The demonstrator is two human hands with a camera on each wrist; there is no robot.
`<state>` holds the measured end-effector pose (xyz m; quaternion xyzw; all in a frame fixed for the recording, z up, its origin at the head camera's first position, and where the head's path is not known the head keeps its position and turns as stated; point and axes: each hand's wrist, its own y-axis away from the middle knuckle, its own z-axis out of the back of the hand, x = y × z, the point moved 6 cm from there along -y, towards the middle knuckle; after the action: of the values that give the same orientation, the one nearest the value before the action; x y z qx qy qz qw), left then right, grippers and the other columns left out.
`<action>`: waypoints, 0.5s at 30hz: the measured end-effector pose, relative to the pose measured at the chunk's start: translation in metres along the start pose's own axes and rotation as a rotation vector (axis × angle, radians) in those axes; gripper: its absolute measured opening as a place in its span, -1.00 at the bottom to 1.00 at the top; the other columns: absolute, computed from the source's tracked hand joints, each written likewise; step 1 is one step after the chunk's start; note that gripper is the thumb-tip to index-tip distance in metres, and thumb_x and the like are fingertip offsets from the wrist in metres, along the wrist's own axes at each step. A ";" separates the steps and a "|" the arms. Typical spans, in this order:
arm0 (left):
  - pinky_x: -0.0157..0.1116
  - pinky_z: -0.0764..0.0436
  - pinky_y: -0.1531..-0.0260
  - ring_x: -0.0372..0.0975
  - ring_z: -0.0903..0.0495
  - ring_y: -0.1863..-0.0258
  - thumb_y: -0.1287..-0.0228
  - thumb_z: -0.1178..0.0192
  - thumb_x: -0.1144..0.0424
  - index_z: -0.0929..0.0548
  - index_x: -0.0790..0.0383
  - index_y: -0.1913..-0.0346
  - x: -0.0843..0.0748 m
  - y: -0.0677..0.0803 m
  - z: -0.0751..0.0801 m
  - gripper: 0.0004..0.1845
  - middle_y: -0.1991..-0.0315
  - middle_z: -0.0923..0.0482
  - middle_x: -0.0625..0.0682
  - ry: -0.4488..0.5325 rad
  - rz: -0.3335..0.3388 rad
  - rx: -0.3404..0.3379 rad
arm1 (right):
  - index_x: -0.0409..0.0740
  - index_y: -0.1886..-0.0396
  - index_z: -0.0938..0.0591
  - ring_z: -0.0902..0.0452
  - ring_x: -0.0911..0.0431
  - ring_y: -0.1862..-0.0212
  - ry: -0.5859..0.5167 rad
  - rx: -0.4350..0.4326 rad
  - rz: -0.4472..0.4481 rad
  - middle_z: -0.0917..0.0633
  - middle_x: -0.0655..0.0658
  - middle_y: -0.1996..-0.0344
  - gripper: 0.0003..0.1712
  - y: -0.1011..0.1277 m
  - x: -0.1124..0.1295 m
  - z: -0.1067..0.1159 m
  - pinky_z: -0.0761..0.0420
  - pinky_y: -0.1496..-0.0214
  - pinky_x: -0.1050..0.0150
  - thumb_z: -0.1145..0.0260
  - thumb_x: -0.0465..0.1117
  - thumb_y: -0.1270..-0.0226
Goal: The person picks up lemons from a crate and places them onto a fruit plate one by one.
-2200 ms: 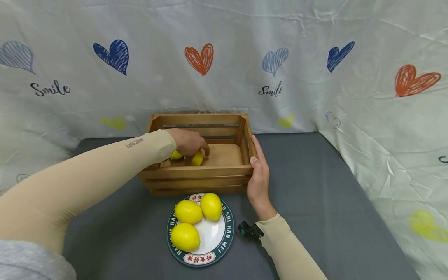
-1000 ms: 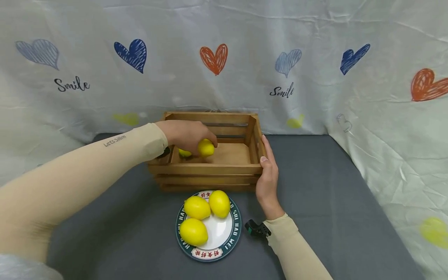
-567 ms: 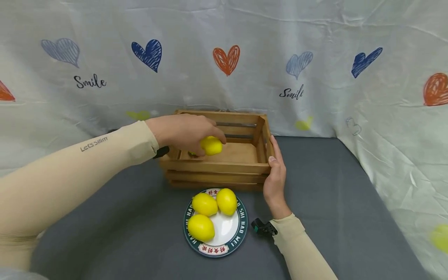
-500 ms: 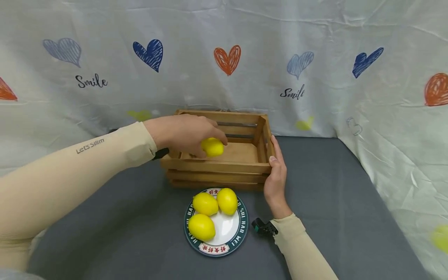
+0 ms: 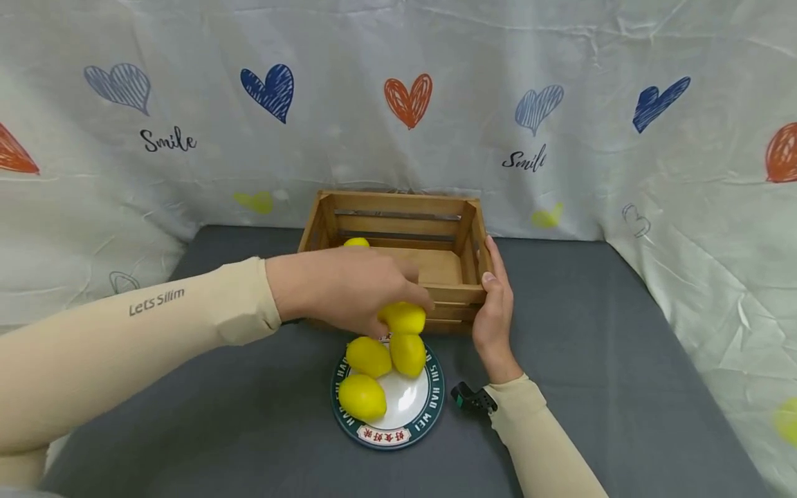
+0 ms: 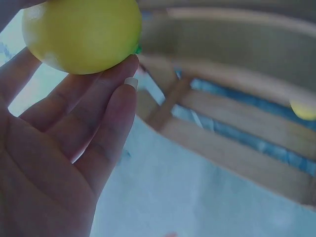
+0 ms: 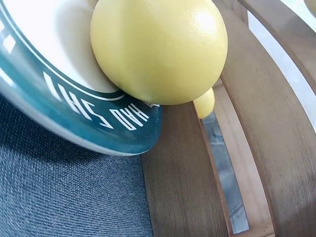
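Note:
In the head view my left hand [image 5: 351, 287] pinches a yellow lemon [image 5: 403, 318] in front of the crate, over the far rim of the plate. The left wrist view shows this lemon [image 6: 84, 34] held at the fingertips. Several more lemons [image 5: 363, 398] lie on the white plate [image 5: 401, 413] with its dark green lettered rim. My right hand [image 5: 495, 318] grips the right end of the slatted wooden crate [image 5: 457, 294], thumb on the near side. One lemon [image 5: 356, 242] shows inside the crate at its left; my left hand hides part of that corner.
A grey cloth [image 5: 591, 360] covers the table. Behind the crate hangs a white curtain [image 5: 461, 55] printed with hearts and words. The plate sits right before the crate's front wall. A black strap [image 5: 474, 399] is around my right wrist.
My left hand has lifted a lemon out of the crate and brought it forward, over the plate's far edge. My right hand keeps its grip on the crate. The head view has shifted left.

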<state>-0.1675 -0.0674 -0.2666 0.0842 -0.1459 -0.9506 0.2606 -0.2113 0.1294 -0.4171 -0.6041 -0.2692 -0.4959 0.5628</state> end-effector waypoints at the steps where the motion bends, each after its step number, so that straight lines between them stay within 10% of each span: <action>1: -0.17 -0.75 -0.07 -0.19 -0.66 0.04 -0.36 -0.52 0.09 -0.59 -0.21 -0.49 -0.005 -0.001 -0.004 -0.35 -0.23 -0.66 -0.06 -0.006 -0.015 0.017 | 0.27 -0.73 -0.29 -0.10 0.14 -0.73 0.003 0.000 0.000 -0.29 0.17 -0.70 -0.23 0.000 0.000 0.000 -0.01 -0.78 -0.15 0.22 -0.10 -0.56; 15: -0.27 -0.69 -0.02 -0.26 -0.61 0.08 -0.32 -0.52 0.11 -0.63 -0.27 -0.43 -0.046 -0.018 -0.062 -0.37 -0.11 -0.67 -0.10 -0.127 -0.177 0.070 | 0.30 -0.72 -0.31 -0.12 0.21 -0.72 -0.024 -0.001 0.040 -0.32 0.12 -0.69 -0.26 -0.002 -0.004 0.001 -0.03 -0.76 -0.14 0.20 -0.07 -0.58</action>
<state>-0.1220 -0.0429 -0.3272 0.0454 -0.1873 -0.9676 0.1628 -0.2138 0.1312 -0.4195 -0.6156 -0.2635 -0.4773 0.5690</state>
